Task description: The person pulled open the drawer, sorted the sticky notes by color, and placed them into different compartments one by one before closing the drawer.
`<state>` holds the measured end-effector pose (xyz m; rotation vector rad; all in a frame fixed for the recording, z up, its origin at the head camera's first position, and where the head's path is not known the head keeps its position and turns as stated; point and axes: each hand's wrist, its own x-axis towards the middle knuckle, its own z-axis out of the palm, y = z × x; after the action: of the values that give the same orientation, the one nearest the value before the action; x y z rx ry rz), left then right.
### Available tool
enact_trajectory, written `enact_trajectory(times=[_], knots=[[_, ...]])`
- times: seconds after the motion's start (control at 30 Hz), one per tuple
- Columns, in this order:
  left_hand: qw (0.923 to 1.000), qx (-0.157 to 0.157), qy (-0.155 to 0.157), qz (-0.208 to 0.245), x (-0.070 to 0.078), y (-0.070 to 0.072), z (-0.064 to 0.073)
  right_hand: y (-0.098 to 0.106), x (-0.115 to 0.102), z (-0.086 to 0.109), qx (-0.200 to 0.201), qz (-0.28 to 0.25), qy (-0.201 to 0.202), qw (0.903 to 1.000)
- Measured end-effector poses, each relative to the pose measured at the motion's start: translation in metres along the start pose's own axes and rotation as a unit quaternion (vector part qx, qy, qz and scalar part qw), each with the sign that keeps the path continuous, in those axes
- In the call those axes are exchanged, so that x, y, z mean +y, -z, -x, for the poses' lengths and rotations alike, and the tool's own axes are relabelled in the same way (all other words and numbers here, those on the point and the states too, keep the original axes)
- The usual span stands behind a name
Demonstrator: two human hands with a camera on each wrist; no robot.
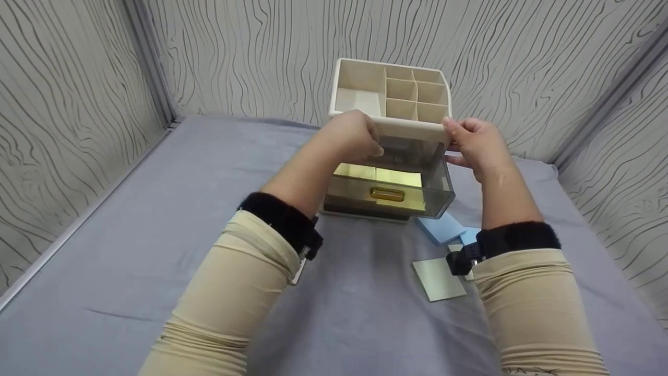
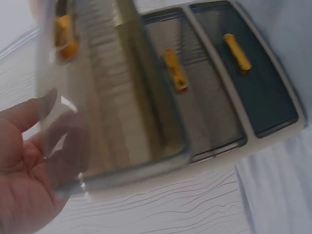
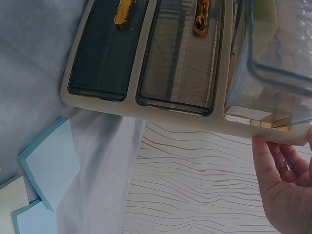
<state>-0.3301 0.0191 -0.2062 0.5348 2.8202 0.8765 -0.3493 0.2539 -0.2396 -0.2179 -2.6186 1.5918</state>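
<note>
A cream desktop drawer organizer stands toward the back of the table, its smoky clear top drawer pulled out. Yellow sticky notes lie inside that drawer, behind a gold-coloured handle. My left hand is bent over the drawer's left part, its fingers pointing down into it. The left wrist view shows its fingers partly through the clear plastic; whether they pinch anything is hidden. With thumb and fingers, my right hand holds the organizer's upper right front edge. Its fingertips touch the side wall in the right wrist view.
Two lower drawers, the middle one and the bottom one, are closed. Blue sticky-note pads and a pale green pad lie in front and to the right. A wood-grain patterned wall stands behind.
</note>
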Motion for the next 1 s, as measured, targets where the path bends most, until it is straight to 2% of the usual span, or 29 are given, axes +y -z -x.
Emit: enact_trajectory(times=[0.13, 0.23, 0.37, 0.47, 0.6, 0.73, 0.87, 1.0], knots=[[0.9982, 0.004, 0.005, 0.059, -0.004, 0.016, 0.014, 0.000, 0.000, -0.001, -0.004, 0.002, 0.001, 1.0000], [0.9963, 0.012, 0.009, 0.085, -0.013, 0.030, 0.025, 0.000, 0.000, -0.001, -0.006, 0.005, 0.001, 1.0000], [0.9936, 0.022, 0.032, 0.106, -0.038, 0.049, 0.039, 0.001, 0.000, -0.001, -0.005, 0.005, 0.001, 1.0000], [0.9916, 0.022, 0.060, 0.113, -0.062, 0.055, 0.046, 0.000, 0.000, -0.001, -0.006, 0.003, 0.002, 1.0000], [0.9907, 0.001, 0.085, 0.106, -0.090, 0.049, 0.051, 0.000, 0.000, 0.000, -0.005, -0.003, 0.002, 1.0000], [0.9901, -0.042, 0.111, 0.076, -0.116, 0.035, 0.054, -0.001, -0.001, 0.001, 0.000, -0.006, -0.001, 1.0000], [0.9864, -0.085, 0.138, 0.026, -0.145, 0.020, 0.060, -0.005, -0.001, 0.001, -0.001, -0.003, -0.002, 1.0000], [0.9790, -0.105, 0.175, -0.012, -0.175, 0.011, 0.068, -0.009, -0.002, 0.001, -0.001, -0.003, -0.001, 1.0000]])
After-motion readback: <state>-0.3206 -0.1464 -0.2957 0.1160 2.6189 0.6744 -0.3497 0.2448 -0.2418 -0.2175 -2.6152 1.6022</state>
